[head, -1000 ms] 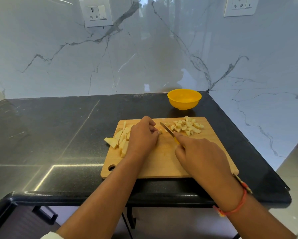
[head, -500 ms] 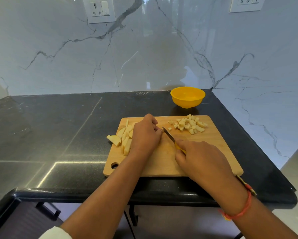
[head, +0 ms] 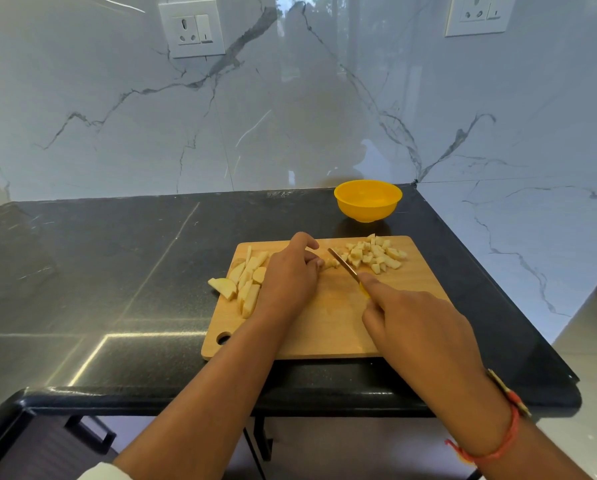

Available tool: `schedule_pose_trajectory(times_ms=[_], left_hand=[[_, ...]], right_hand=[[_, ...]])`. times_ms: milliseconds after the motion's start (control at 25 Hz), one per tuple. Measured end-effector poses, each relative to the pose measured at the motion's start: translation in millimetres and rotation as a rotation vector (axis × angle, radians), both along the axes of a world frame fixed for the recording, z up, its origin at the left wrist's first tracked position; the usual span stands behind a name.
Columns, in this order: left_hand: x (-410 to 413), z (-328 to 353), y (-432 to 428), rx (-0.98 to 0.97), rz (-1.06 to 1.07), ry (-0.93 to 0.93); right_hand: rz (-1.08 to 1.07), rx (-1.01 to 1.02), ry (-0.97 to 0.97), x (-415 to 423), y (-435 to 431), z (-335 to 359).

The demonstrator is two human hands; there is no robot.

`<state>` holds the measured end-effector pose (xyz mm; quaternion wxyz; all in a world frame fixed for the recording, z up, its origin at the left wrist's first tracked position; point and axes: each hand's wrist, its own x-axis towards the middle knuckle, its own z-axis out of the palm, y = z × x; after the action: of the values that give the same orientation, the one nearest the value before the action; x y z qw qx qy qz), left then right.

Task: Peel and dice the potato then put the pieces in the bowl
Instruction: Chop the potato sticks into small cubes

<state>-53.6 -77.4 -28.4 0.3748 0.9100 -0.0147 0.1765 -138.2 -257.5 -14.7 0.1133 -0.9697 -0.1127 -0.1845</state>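
A wooden cutting board [head: 328,327] lies on the black counter. My left hand [head: 290,275] holds down a potato strip [head: 330,264] with curled fingers at the board's middle. My right hand [head: 414,327] grips a knife [head: 344,265] by its yellow handle, index finger along the blade's back; the blade sits just right of the strip's end. Diced potato pieces [head: 376,254] are heaped at the board's far right. Uncut potato strips [head: 247,284] lie at the board's left, one wedge hanging over the edge. The yellow bowl [head: 368,200] stands behind the board.
The counter [head: 117,271] ends at a marble wall behind and on the right. Its front edge runs just below the board. Two wall sockets [head: 191,27] sit high on the backsplash.
The knife blade has worked along the held strip, and the view has tilted slightly. Both hands stay in about the same place on the board.
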Motion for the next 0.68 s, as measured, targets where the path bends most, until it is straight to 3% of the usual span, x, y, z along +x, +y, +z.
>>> schedule_pose_trajectory(times_ms=[200, 520, 680], left_hand=[[-3, 4, 2, -0.148, 0.149, -0.214], [-3, 8, 3, -0.212, 0.202, -0.303], [-12, 25, 16, -0.257, 0.182, -0.341]], right_hand=[[0.038, 0.015, 0.025, 11, 16, -7], [-0.068, -0.006, 0.028, 25, -1, -9], [0.003, 0.100, 0.039, 27, 7, -10]])
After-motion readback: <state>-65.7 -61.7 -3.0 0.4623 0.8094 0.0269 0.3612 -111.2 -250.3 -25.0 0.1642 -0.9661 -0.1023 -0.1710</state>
